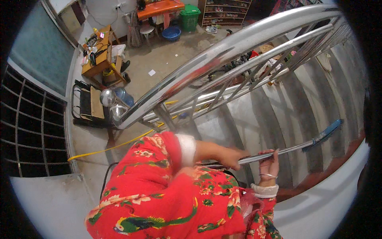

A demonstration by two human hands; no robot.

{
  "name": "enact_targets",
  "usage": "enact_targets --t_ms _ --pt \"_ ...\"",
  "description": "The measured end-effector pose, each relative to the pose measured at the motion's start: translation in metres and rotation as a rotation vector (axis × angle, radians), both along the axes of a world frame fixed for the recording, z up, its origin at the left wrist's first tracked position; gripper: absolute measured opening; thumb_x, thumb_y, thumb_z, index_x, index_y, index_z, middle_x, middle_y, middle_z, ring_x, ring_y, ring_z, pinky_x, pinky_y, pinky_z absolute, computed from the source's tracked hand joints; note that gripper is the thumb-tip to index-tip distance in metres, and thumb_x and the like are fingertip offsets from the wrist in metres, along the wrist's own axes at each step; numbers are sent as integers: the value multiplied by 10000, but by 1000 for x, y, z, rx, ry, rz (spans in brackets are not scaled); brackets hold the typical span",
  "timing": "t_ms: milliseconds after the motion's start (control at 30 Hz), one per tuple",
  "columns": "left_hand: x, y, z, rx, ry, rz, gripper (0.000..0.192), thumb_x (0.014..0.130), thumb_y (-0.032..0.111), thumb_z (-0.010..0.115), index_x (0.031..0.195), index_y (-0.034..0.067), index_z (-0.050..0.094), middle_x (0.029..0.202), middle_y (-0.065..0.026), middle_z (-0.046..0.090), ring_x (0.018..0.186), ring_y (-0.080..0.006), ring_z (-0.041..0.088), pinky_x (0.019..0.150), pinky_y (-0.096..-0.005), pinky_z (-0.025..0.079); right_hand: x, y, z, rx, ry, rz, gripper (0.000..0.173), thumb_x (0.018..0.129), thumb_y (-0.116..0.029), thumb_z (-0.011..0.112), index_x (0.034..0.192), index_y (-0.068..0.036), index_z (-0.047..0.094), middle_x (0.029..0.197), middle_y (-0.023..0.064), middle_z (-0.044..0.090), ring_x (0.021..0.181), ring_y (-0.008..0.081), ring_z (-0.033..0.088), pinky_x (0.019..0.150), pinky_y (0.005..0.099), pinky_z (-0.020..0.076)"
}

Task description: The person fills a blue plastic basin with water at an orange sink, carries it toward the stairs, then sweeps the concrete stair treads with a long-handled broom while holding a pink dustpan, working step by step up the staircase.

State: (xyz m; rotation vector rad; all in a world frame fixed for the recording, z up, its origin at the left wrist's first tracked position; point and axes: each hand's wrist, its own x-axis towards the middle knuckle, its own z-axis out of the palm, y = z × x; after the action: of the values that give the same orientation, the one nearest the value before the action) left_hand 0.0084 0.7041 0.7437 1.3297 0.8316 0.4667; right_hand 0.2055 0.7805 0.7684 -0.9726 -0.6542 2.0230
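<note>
A long, metallic-looking handle (288, 150) of a broom runs across my front, and both my hands are on it. My left hand (229, 158), slightly blurred, is wrapped around the handle nearer my body. Farther along, my right hand (269, 167) holds it with fingers curled over; a bangle sits on that wrist. The blue broom head (329, 130) is at the far right, over the grey stair steps (270, 118); whether its bristles touch a step I cannot tell. The handle's near end is hidden by my red floral sleeve (149, 161).
A stainless steel handrail (238, 44) with balusters borders the stairs. A white wall (325, 197) with a dark red skirting band lies opposite. Below are a yellow hose (119, 145), a cluttered wooden desk (103, 56), a green bin (190, 18), a blue basin (171, 33) and a shoe rack (225, 12).
</note>
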Motion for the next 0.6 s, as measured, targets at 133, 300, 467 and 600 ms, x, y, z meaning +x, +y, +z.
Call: enact_targets --t_ms 133,300,467,600 --pt "-38 -29 -5 270 -110 6 513 650 142 558 1115 30 371 878 -181 536 813 -273 524 718 -361 408 18 39 6 25 18 -84 254 807 -292 473 760 -44 501 727 76 533 705 207 513 755 355 428" --pt "-94 -50 10 -181 260 -62 374 719 190 519 1061 69 428 843 -164 549 720 -290 549 637 -373 431 38 89 15 47 -266 -383 212 783 -240 518 820 -38 462 785 104 498 761 245 507 760 402 425" --pt "-124 -16 66 598 838 283 381 680 255 575 1007 114 440 749 -93 525 690 -277 539 552 -370 422 39 131 28 49 -304 -427 242 804 -247 487 839 -10 451 831 145 505 793 281 528 726 411 455" --pt "-138 2 125 775 1177 371 409 611 215 635 971 123 463 685 -54 478 630 -230 516 520 -341 401 37 145 40 72 -330 -439 258 818 -266 457 848 -10 449 810 149 515 775 283 539 666 393 481"
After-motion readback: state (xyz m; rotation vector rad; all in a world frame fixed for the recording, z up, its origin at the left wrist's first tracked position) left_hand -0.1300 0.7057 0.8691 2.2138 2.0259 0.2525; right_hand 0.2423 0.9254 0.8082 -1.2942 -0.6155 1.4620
